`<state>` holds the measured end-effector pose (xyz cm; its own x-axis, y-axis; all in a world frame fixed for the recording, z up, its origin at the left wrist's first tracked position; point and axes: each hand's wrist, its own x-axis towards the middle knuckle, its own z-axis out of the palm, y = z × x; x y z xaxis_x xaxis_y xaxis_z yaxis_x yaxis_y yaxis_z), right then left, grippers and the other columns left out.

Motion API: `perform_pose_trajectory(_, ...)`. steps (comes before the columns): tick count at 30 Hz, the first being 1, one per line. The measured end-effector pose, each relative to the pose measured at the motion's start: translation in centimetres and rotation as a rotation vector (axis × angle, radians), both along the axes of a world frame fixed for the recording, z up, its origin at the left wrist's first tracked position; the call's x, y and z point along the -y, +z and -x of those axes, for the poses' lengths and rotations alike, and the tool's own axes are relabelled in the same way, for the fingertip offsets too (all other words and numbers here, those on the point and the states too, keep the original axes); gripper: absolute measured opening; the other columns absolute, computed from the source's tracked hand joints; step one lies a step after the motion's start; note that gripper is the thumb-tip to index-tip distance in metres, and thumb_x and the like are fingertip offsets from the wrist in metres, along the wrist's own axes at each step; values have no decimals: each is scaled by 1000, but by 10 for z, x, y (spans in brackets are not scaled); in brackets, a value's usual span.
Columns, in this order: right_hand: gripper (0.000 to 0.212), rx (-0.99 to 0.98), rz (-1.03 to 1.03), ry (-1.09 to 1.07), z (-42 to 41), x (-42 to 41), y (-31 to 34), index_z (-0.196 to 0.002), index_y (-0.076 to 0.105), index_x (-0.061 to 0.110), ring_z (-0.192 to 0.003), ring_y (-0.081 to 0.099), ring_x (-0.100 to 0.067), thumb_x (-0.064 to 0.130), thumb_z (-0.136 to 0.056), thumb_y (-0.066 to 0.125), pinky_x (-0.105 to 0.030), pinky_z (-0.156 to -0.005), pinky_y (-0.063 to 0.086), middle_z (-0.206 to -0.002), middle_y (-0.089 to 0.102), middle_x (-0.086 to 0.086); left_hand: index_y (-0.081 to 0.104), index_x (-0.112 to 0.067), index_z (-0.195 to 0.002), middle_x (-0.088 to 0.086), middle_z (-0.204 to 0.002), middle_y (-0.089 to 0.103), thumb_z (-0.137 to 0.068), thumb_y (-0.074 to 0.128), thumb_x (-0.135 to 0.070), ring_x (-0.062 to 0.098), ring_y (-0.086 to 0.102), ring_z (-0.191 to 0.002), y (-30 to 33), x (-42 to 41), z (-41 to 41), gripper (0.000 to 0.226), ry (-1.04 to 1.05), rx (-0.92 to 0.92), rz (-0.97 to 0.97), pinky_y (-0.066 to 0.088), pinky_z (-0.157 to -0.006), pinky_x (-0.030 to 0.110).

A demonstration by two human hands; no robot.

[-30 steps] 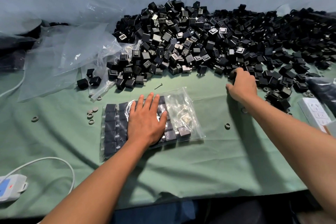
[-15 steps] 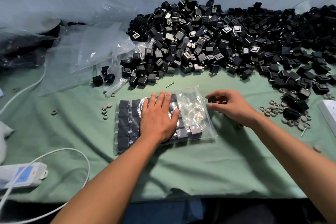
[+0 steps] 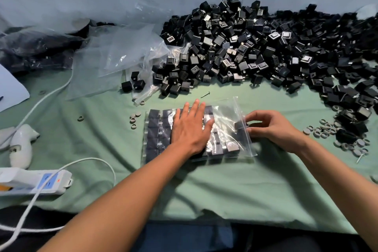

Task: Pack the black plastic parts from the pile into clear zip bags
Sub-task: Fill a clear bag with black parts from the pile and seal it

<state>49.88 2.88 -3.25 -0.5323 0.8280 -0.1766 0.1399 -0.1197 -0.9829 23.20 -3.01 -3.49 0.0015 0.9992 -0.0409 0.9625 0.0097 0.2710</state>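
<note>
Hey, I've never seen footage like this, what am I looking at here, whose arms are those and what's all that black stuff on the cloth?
There is no machine here. The view comes from a camera worn on a person's head, looking down at their own two bare arms.

The left hand lies flat on a clear zip bag, pressing down rows of black plastic parts already packed inside. The right hand pinches one more black part at the bag's open right edge.

Behind them, a big pile of black parts covers the green cloth. Empty clear bags lie to the left, small grey rings to the right, and a white power strip sits at the near left.
</note>
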Motion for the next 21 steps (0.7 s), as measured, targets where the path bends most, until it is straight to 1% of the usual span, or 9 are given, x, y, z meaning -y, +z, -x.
perform_pose_trajectory(2,28,40,-3,23,0,0,1,-113,71,2,-103,73,-34,5,-85,78,-39,-81,62,-116,75,-18,10,-24,-163,-1,-170,3,-106,19,-55,20,5,-157,9,-2,4,65,21,187,-37,6,-128,50)
perform_pose_trajectory(4,27,130,-91,16,1,0,3,-113,73,6,-93,74,-27,5,-87,78,-36,-73,59,-112,77,-9,19,-22,-161,2,-170,9,-108,23,-50,19,11,-156,18,-4,14,60,44,287,-93,12,-127,51)
perform_pose_trajectory(6,30,168,-146,39,3,3,4,-115,73,9,-90,74,-20,4,-86,79,-33,-72,59,-111,78,-3,25,-20,-159,4,-169,15,-109,26,-47,20,15,-155,24,-2,27,57,69,288,-131,14,-127,50)
perform_pose_trajectory(8,30,152,-144,56,6,5,5,-115,74,11,-86,74,-15,4,-86,79,-22,-65,57,-109,79,-1,30,-19,-157,5,-168,19,-109,28,-45,21,17,-155,27,2,41,55,104,269,-142,16,-126,50)
perform_pose_trajectory(11,10,188,-118,-6,11,7,9,-100,79,16,-56,60,-11,20,-94,74,-22,-46,45,-80,75,-5,37,-18,-155,6,-167,24,-109,29,-45,23,20,-154,28,11,61,54,145,206,-144,19,-126,50)
perform_pose_trajectory(14,36,399,-180,-75,22,4,13,-78,74,14,-43,49,-14,40,-100,63,-25,-43,36,-57,62,-4,41,-18,-153,7,-166,27,-108,29,-45,24,21,-154,28,18,77,53,158,162,-155,19,-126,49)
perform_pose_trajectory(16,45,617,-292,-79,30,3,17,-72,72,10,-44,48,-11,47,-98,65,-23,-42,36,-54,61,0,44,-18,-151,7,-165,30,-108,31,-43,25,23,-154,29,21,83,51,168,174,-165,22,-125,50)
perform_pose_trajectory(18,43,735,-376,-81,33,2,18,-74,71,10,-48,48,-11,47,-97,67,-22,-45,35,-58,62,1,50,-15,-147,10,-163,34,-108,30,-43,26,28,-152,31,26,92,52,194,219,-170,25,-124,48)
perform_pose_trajectory(21,26,562,-204,-21,24,3,20,-90,73,17,-45,48,-14,38,-101,63,-21,-43,34,-59,61,1,59,-12,-139,11,-159,42,-103,32,-43,26,37,-147,31,35,113,55,232,271,-188,30,-121,42)
